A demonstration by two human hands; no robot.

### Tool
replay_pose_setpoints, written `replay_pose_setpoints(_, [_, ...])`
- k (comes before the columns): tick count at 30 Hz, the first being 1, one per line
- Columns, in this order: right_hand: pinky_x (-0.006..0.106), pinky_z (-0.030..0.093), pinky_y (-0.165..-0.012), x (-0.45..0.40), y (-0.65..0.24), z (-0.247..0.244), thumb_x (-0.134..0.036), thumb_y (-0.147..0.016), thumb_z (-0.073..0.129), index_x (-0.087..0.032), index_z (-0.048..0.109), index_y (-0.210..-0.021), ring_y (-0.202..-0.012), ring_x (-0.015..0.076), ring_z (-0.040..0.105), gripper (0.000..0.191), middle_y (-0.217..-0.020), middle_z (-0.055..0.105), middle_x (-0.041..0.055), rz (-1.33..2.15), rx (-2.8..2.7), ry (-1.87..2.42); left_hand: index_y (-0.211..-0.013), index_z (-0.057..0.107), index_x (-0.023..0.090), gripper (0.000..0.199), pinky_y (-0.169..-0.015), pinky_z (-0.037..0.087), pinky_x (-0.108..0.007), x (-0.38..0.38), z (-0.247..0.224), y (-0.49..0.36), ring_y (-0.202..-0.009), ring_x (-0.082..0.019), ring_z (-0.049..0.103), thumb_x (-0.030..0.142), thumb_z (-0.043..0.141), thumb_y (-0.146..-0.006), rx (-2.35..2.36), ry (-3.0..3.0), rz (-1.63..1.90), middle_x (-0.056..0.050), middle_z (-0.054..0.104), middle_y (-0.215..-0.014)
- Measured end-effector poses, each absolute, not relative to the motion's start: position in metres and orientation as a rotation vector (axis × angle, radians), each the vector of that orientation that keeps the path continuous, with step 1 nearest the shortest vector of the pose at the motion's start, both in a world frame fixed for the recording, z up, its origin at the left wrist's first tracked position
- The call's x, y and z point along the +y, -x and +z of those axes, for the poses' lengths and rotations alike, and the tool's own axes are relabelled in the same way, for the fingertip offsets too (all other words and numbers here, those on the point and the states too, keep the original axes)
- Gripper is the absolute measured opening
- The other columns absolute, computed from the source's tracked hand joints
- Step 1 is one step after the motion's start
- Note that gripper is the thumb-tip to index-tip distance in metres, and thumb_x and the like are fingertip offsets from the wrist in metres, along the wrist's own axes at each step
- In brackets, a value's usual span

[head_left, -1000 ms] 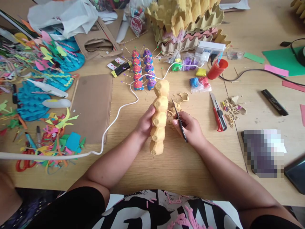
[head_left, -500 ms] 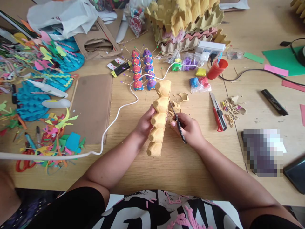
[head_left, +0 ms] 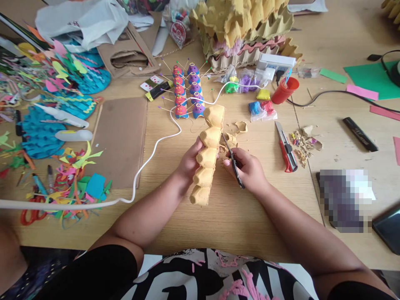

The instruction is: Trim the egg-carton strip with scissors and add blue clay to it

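Observation:
A yellow egg carton strip (head_left: 206, 156), a single row of several bumps, stands out in front of me over the table. My left hand (head_left: 191, 158) grips it from the left, with most fingers hidden behind it. In my right hand (head_left: 248, 166) is a pair of black-handled scissors (head_left: 235, 161), its tip against the strip's right edge near the second bump. Cut carton scraps (head_left: 230, 139) lie on the table just behind the scissors.
Beyond the strip stand painted red and purple caterpillar figures (head_left: 196, 93) with pins. A white cable (head_left: 153, 152) crosses on the left. To the right lie a red box cutter (head_left: 286, 148), a red cup (head_left: 285, 91) and a black marker (head_left: 359, 133). Stacked egg trays (head_left: 240, 25) rise behind.
The lower end of the egg carton strip has swung slightly left. My right hand and the scissors have barely moved.

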State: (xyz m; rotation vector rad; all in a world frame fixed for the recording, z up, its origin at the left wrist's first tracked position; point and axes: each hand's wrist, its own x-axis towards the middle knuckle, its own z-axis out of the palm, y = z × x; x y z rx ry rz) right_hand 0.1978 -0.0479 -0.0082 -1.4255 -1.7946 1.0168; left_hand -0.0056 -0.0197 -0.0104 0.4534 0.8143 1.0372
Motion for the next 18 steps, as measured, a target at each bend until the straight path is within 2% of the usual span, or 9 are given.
replay_pose_setpoints(4, [0.03,0.04,-0.064,-0.0463,-0.1978,-0.0081,-0.074,-0.098,0.063,-0.024,0.066,-0.1,-0.068,0.0174,0.053,0.05,-0.075,0.061,0.0005,1.054,-1.742,1.417,-0.088,0.076,0.028,0.037,-0.071,0.059,-0.041,-0.0208,-0.0097,0.0053,-0.083,-0.03,0.075,0.063,0.069,-0.097,0.816,-0.459,1.003,-0.007,0.071,-0.078])
replay_pose_setpoints(8, [0.029,0.04,-0.063,-0.0446,-0.1984,-0.0087,-0.076,-0.097,0.063,-0.024,0.065,-0.102,-0.068,0.0172,0.054,0.052,-0.074,0.061,-0.0004,1.118,-1.656,1.389,-0.088,0.075,0.03,0.036,-0.078,0.062,-0.046,-0.0208,-0.01,0.0056,-0.092,-0.034,0.076,0.065,0.071,-0.095,0.816,-0.438,0.996,-0.007,0.07,-0.078])
replay_pose_setpoints(11, [0.03,0.04,-0.064,-0.0463,-0.1979,-0.0086,-0.072,-0.097,0.066,-0.024,0.065,-0.101,-0.067,0.0169,0.054,0.048,-0.074,0.061,-0.0006,1.079,-1.695,1.404,-0.089,0.075,0.03,0.035,-0.079,0.062,-0.048,-0.0211,-0.0106,0.0057,-0.092,-0.036,0.076,0.065,0.073,-0.094,0.825,-0.436,1.011,-0.007,0.072,-0.078])
replay_pose_setpoints(15, [0.031,0.04,-0.065,-0.0484,-0.1968,-0.0078,-0.066,-0.098,0.067,-0.024,0.065,-0.1,-0.068,0.0172,0.054,0.042,-0.077,0.063,0.0006,0.998,-1.775,1.453,-0.092,0.077,0.029,0.034,-0.072,0.061,-0.041,-0.0221,-0.0089,0.0043,-0.076,-0.027,0.073,0.062,0.074,-0.095,0.823,-0.442,1.043,-0.005,0.073,-0.078])
replay_pose_setpoints(18, [0.031,0.04,-0.065,-0.048,-0.1966,-0.008,-0.067,-0.099,0.064,-0.024,0.064,-0.102,-0.068,0.0177,0.054,0.043,-0.076,0.061,0.0004,1.026,-1.753,1.475,-0.089,0.075,0.028,0.032,-0.063,0.057,-0.034,-0.0219,-0.005,0.0027,-0.066,-0.021,0.068,0.059,0.075,-0.096,0.832,-0.441,1.055,-0.004,0.07,-0.074])
